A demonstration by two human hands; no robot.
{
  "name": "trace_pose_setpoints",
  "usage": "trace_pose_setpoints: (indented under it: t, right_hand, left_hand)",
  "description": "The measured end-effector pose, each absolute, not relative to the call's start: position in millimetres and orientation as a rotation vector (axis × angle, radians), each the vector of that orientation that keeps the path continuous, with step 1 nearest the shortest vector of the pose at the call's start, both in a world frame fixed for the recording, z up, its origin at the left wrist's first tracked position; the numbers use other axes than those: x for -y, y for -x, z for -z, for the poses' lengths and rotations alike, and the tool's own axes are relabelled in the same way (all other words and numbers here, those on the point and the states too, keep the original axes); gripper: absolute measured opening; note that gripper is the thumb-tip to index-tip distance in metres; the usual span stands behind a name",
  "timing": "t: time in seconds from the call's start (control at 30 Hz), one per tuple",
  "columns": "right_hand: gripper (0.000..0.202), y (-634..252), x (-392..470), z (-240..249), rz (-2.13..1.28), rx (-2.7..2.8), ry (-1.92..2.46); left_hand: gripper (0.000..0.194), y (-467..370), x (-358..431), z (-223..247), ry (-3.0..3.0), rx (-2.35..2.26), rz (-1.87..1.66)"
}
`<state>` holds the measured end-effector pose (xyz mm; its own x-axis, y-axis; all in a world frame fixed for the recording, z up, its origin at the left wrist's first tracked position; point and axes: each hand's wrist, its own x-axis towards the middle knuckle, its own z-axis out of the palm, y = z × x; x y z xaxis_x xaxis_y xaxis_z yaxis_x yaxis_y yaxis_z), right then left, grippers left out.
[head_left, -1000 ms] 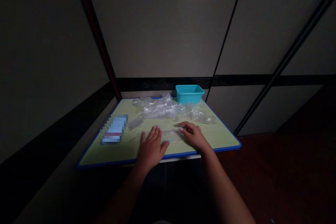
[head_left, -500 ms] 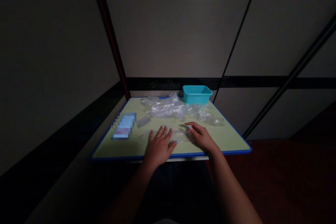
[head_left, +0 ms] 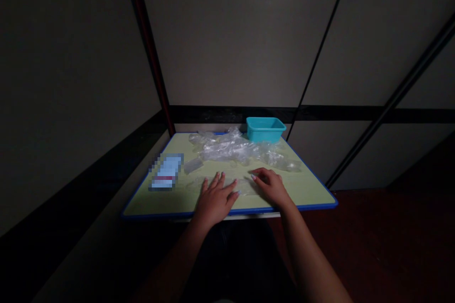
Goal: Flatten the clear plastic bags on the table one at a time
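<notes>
My left hand point(head_left: 216, 200) lies palm down with its fingers spread, pressing a flat clear plastic bag point(head_left: 245, 186) onto the table near its front edge. At the bag's right end is my right hand point(head_left: 272, 187), its fingers curled and the thumb and index fingertips close together at the film's edge. The thin film between those fingertips is hard to see. Beyond both hands lies a crumpled heap of clear plastic bags point(head_left: 227, 148). A small folded piece of clear plastic point(head_left: 193, 165) rests to the left, just past my left fingertips.
A turquoise plastic basket point(head_left: 265, 131) stands at the table's back right, behind the heap. At the left side lies a blurred, phone-like flat object point(head_left: 167, 172). The pale yellow table point(head_left: 304, 189) has a blue rim and stands against wall panels point(head_left: 227, 57).
My right hand's thumb and index finger have shifted slightly left and down. My left fingers have spread a little, while the palm stays on the bag. The camera view has moved slightly.
</notes>
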<state>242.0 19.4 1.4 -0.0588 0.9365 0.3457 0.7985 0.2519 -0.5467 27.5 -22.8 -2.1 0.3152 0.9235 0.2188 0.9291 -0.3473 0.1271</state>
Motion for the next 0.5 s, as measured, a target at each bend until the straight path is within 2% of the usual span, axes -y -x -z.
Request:
trace_pose_setpoints:
  t: [0.17, 0.37, 0.5]
  right_hand:
    - [0.026, -242, -22, 2, -0.248, 1.892, 1.654]
    - [0.031, -227, -18, -2, 0.053, 1.962, 1.888]
    - [0.025, -224, -20, -2, 0.146, 1.921, 1.968]
  left_hand:
    - [0.048, -28, 24, 2, 2.478, 1.776, 0.441]
    - [0.055, -28, 24, 5, 2.430, 1.763, 0.449]
    - [0.056, -27, 23, 8, 2.438, 1.750, 0.449]
